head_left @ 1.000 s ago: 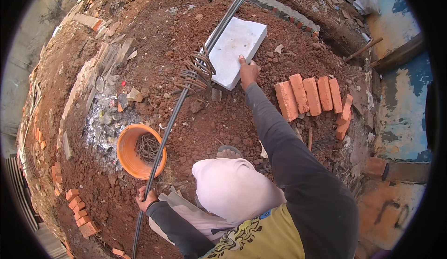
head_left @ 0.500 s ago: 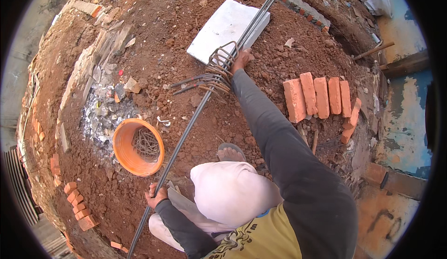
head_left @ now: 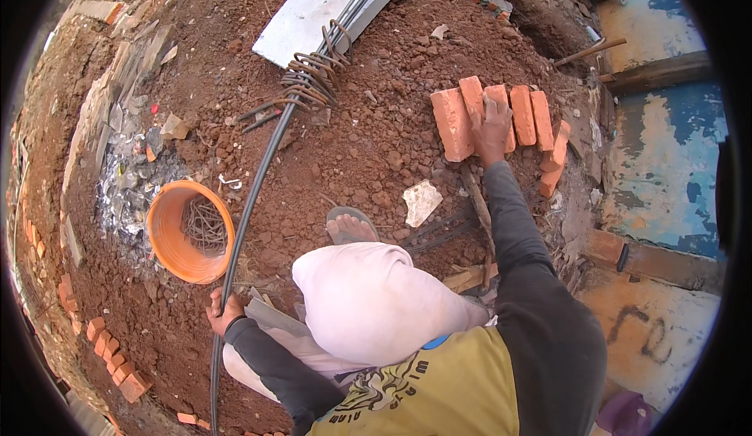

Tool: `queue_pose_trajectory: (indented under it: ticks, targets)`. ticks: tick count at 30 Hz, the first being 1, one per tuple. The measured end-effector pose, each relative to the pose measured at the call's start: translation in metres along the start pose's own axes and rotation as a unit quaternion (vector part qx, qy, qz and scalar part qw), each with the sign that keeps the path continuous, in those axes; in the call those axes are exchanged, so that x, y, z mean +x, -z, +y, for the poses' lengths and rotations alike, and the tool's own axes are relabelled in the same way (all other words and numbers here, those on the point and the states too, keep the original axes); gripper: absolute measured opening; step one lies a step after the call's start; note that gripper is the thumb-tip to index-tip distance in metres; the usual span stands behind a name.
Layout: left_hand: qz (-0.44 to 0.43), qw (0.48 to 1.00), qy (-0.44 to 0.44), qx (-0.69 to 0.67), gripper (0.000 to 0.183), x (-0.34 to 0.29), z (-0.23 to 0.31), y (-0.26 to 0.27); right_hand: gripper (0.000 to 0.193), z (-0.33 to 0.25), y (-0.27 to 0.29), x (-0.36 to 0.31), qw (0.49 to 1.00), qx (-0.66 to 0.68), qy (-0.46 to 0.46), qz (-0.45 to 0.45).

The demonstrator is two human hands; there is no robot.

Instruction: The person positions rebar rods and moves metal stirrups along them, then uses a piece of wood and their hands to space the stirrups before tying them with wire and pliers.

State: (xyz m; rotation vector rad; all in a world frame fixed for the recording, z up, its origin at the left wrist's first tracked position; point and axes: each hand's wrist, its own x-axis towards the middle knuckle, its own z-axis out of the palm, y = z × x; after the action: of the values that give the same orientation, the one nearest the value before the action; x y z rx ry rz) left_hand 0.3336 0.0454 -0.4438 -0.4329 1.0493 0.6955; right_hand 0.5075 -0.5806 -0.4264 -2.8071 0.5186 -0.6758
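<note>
In the head view, your left hand point(head_left: 225, 311), just below the bucket point(head_left: 163, 228), curls its fingers snugly around the rods point(head_left: 265, 162), which pass right of the bucket. Your right hand point(head_left: 492, 134), well right of the bucket, spreads over bricks point(head_left: 452, 126); whether it grips any, can't tell!

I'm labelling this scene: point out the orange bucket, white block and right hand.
Orange bucket point(head_left: 168, 228), head view: inner wall.
White block point(head_left: 308, 10), head view: top face.
Right hand point(head_left: 492, 132), head view: its back.
</note>
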Motion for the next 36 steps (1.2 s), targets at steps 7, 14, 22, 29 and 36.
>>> queue_pose_trajectory:
  ticks: [7, 14, 22, 29, 36]
  targets:
    - [0.002, 1.0, -0.021, 0.01, 0.038, -0.004, 0.002, 0.008, 0.061, -0.025, -0.003, 0.0, 0.992, -0.114, 0.046, -0.042]
    - [-0.009, 0.999, -0.036, 0.023, 0.042, -0.011, -0.005, 0.015, 0.054, -0.015, 0.019, 0.038, 0.997, 0.066, 0.011, 0.036]
    - [-0.024, 0.998, -0.061, 0.019, 0.041, -0.004, -0.012, 0.026, 0.039, -0.071, -0.05, 0.148, 0.921, 0.311, -0.227, -0.063]
    - [0.003, 0.996, -0.066, 0.057, 0.043, -0.006, -0.012, 0.047, 0.047, -0.079, -0.102, 0.136, 0.962, 0.059, -0.239, -0.121]
    - [0.025, 0.996, -0.064, 0.059, 0.043, 0.004, -0.008, 0.068, 0.057, -0.028, -0.045, 0.031, 0.998, -0.054, -0.021, -0.003]
